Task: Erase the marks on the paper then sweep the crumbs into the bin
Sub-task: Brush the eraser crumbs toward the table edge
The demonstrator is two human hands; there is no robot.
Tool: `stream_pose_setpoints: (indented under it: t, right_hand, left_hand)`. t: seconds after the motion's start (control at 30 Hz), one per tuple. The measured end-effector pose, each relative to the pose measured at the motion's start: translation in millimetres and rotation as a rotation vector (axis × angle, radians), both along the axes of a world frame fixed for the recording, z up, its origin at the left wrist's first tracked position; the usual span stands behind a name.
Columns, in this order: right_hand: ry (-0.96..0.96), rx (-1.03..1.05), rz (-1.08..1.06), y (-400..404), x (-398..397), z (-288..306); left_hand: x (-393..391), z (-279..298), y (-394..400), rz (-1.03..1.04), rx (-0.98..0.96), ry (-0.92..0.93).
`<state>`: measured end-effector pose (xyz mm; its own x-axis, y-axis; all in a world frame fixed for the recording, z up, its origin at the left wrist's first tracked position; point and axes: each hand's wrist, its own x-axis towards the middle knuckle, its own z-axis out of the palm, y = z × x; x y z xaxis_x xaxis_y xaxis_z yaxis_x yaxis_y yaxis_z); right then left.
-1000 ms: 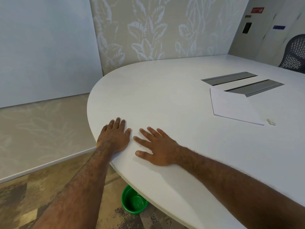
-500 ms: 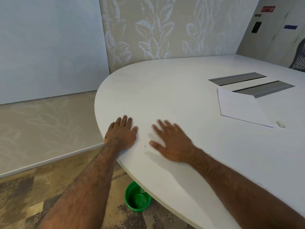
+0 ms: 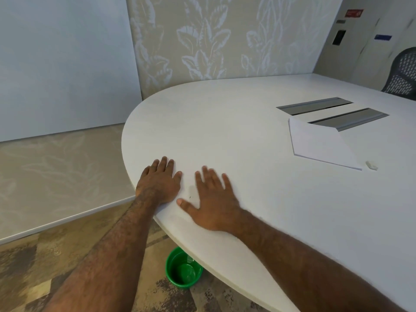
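Observation:
Both hands lie flat, fingers straight, near the rounded near-left edge of the white table [image 3: 225,122]. My left hand [image 3: 160,182] rests right at the rim. My right hand [image 3: 213,199] is just to its right, slightly blurred. A tiny dark crumb [image 3: 190,197] sits on the table between them. A white sheet of paper [image 3: 319,145] lies far right, with a small white eraser [image 3: 371,165] beside its near corner. The green bin [image 3: 183,269] stands on the floor below the table edge, partly hidden by it.
Two grey cable slots [image 3: 333,113] are set into the table behind the paper. A dark mesh office chair [image 3: 403,75] stands at the far right. Patterned carpet [image 3: 33,266] covers the floor on the left, with wall panels behind.
My right hand has swept over the table beside the left hand, first away to the right, then back toward the edge. My left hand has stayed at the rim. The view has shifted slightly.

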<state>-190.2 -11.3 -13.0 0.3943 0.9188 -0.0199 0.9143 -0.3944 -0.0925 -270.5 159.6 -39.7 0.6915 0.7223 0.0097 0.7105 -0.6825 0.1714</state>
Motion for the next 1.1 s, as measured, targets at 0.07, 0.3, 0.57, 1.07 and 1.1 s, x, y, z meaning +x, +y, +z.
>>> stream_pose_setpoints:
  t: [0.07,0.3,0.57,1.07,1.1]
  right_hand:
    - [-0.023,0.059,-0.118,-6,18,3]
    - [-0.008,-0.008,0.041,-13,6,-14]
    - [-0.009,-0.041,-0.001,-16,10,-12]
    - [0.066,0.037,-0.073,-24,3,-15]
    - [0.051,0.057,-0.153,-24,9,-13]
  left_hand:
    - [3,2,-1,0.002,0.0,-0.009]
    - [0,0,2,0.008,-0.024,-0.005]
    - [0,0,3,0.006,-0.017,-0.003]
    - [2,0,2,-0.002,-0.018,0.004]
    - [3,0,1,-0.001,-0.022,0.002]
